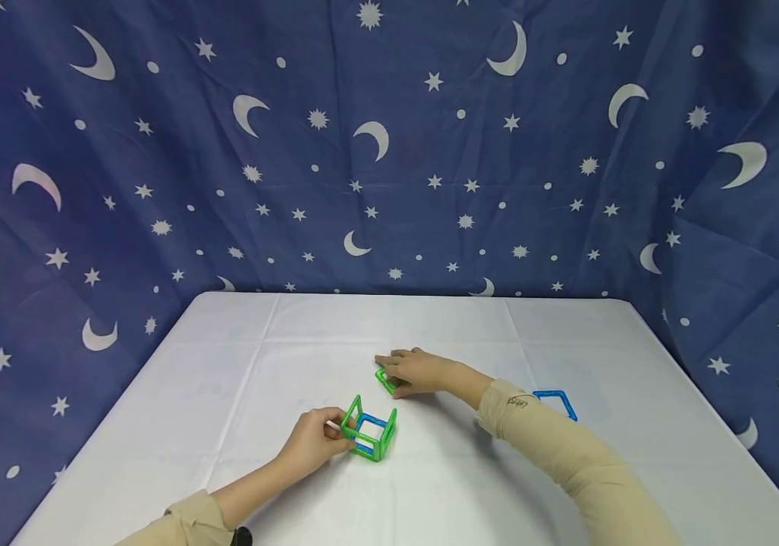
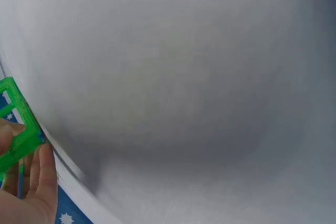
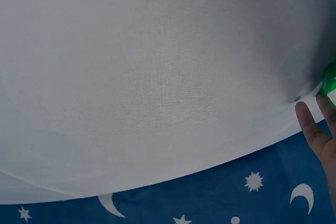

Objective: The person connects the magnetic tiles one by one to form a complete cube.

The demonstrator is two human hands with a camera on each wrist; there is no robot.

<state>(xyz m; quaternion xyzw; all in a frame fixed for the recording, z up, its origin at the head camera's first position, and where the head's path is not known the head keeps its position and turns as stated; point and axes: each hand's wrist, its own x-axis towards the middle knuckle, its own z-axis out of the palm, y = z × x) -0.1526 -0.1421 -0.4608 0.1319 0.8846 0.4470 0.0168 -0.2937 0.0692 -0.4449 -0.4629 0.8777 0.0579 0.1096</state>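
Note:
My left hand point(image 1: 314, 440) grips the left side of a small box-shaped frame point(image 1: 380, 449) made of green and blue square magnetic tiles, with an open top. In the left wrist view, the fingers and thumb of that hand point(image 2: 32, 187) close around a green tile point(image 2: 23, 140). Farther back, my right hand point(image 1: 423, 371) reaches over a single green square tile point(image 1: 384, 381) on the table, partly covered by the fingers. The right wrist view has two extended fingers point(image 3: 315, 135) beside a bit of green tile point(image 3: 329, 80) at its edge.
A blue square tile point(image 1: 563, 395) lies on the table to the right, partly hidden behind the right sleeve point(image 1: 553, 447). White cloth covers the table point(image 1: 334, 326). Behind and beside it hangs a dark blue curtain point(image 1: 416, 152) with moons and stars.

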